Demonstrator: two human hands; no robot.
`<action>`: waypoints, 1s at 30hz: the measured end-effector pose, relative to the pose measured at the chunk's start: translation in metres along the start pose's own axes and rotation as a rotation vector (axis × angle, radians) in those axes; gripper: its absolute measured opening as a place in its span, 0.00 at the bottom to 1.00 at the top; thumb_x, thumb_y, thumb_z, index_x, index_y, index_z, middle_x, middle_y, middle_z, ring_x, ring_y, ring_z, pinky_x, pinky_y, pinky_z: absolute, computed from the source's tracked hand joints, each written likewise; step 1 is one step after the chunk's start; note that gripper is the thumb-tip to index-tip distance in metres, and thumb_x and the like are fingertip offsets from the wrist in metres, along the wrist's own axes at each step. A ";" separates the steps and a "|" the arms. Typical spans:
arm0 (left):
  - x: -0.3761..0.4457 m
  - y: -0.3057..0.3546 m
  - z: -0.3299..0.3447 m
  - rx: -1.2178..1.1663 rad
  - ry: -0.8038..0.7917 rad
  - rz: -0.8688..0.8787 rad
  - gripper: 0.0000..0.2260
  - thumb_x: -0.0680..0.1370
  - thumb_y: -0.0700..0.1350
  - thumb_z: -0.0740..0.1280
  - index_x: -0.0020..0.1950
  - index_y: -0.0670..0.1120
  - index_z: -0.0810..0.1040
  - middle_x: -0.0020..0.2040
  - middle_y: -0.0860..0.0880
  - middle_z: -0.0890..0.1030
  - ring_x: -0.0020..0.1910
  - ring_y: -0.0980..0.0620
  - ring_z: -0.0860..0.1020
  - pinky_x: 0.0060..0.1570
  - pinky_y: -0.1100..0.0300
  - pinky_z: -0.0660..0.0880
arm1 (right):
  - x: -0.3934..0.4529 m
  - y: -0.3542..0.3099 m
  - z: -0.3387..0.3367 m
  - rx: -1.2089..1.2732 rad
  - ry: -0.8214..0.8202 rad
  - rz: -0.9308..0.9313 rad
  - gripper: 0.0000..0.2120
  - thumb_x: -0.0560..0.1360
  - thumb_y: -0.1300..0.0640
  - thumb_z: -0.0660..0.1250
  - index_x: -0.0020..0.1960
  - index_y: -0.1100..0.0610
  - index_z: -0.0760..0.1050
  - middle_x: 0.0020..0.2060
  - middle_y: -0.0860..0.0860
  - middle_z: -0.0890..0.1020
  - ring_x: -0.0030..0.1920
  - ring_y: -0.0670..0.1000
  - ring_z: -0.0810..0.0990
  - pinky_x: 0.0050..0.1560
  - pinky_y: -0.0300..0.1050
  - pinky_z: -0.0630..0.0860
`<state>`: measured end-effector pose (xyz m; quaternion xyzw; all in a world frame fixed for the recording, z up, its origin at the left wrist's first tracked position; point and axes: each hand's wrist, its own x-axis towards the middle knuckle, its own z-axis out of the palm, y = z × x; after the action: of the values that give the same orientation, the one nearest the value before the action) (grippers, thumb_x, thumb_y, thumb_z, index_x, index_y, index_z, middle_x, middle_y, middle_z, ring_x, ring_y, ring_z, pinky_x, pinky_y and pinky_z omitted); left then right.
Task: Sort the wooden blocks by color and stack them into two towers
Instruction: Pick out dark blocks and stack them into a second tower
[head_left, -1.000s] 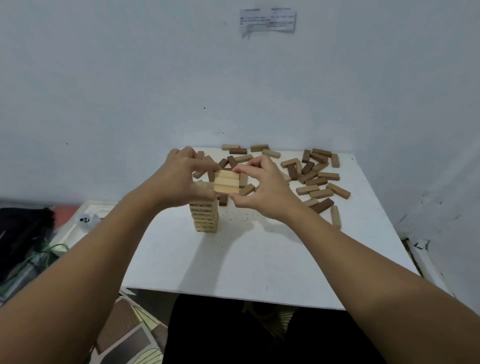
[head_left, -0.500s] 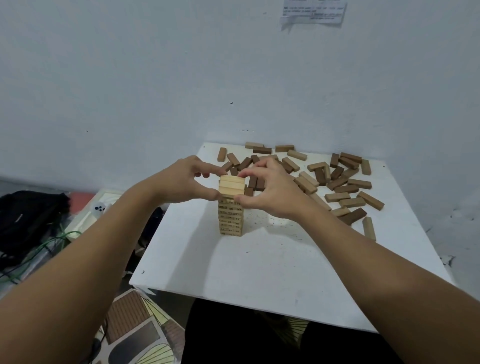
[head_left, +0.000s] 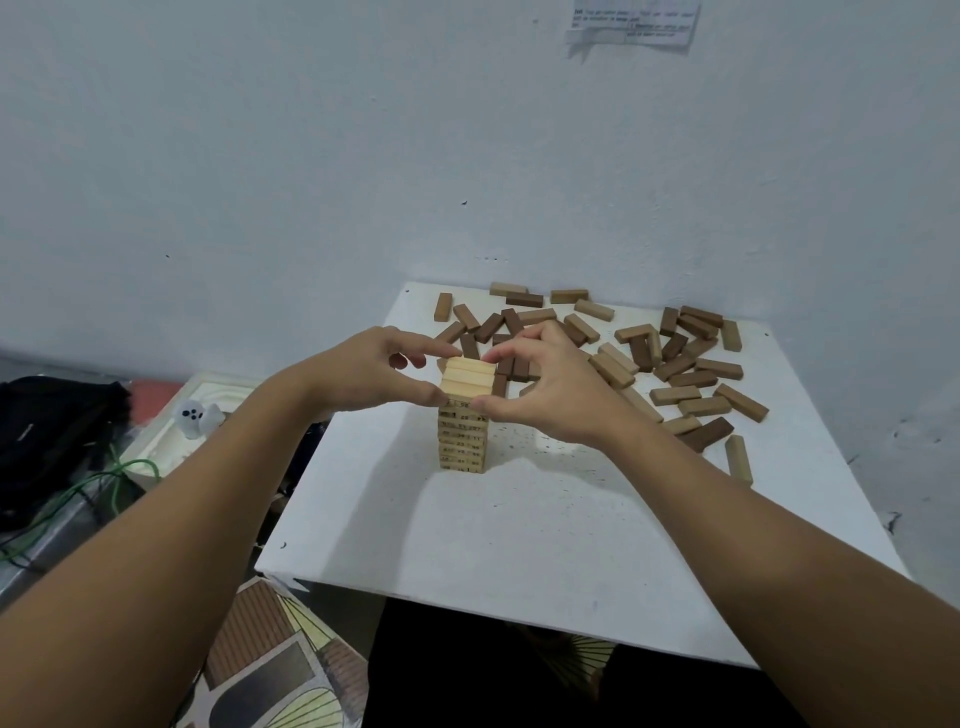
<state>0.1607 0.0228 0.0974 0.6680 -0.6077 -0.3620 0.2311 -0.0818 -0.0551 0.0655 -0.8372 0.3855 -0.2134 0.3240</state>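
A person sits at a small white table (head_left: 545, 545) that is pushed into the corner of a room. A tower of light blocks (head_left: 464, 434) stands on the table, nearer its left edge than its right, about halfway between the near and far edges. The tower is straight and upright. Its top layer (head_left: 467, 378) is made of pale blocks lying side by side.

The left hand (head_left: 363, 371) is at the left side of the top layer. Its thumb and fingers are curled and pinch the top blocks from that side. The right hand (head_left: 550, 387) is at the right side of the same layer. Its thumb and fingers also pinch the top blocks, so both hands hold the top of the tower between them.

A messy pile of loose blocks (head_left: 670, 364) lies along the far edge and in the far right corner of the table. Some are dark brown and some are a lighter brown. They lie flat and point in many ways. One single block (head_left: 738, 460) lies alone close to the right edge.

A sheet of paper (head_left: 631, 26) is stuck high on the wall. On the floor to the left of the table are a black bag (head_left: 47, 436), a green cable (head_left: 111, 475) and a small white toy with black dots (head_left: 195, 415).
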 end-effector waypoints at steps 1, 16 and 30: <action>0.000 -0.001 0.001 -0.010 -0.003 -0.002 0.22 0.73 0.52 0.80 0.63 0.70 0.81 0.61 0.54 0.76 0.64 0.55 0.73 0.68 0.51 0.72 | 0.000 0.000 0.000 0.006 -0.001 0.004 0.26 0.67 0.39 0.80 0.63 0.40 0.79 0.58 0.38 0.67 0.59 0.35 0.69 0.52 0.31 0.68; -0.007 -0.018 0.007 -0.177 0.021 -0.027 0.26 0.68 0.55 0.81 0.65 0.67 0.81 0.64 0.54 0.78 0.65 0.53 0.73 0.63 0.55 0.73 | -0.013 0.012 0.003 0.116 -0.011 0.039 0.32 0.68 0.38 0.80 0.69 0.37 0.74 0.64 0.40 0.68 0.69 0.42 0.68 0.66 0.45 0.70; -0.006 -0.017 0.009 -0.245 0.029 -0.006 0.25 0.65 0.55 0.81 0.62 0.63 0.84 0.63 0.50 0.78 0.63 0.47 0.75 0.62 0.55 0.75 | -0.008 0.014 0.004 0.145 -0.031 0.033 0.27 0.69 0.40 0.80 0.65 0.36 0.76 0.64 0.40 0.69 0.68 0.41 0.69 0.68 0.48 0.72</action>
<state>0.1646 0.0325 0.0805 0.6417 -0.5534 -0.4248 0.3186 -0.0914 -0.0542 0.0521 -0.8083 0.3775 -0.2225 0.3932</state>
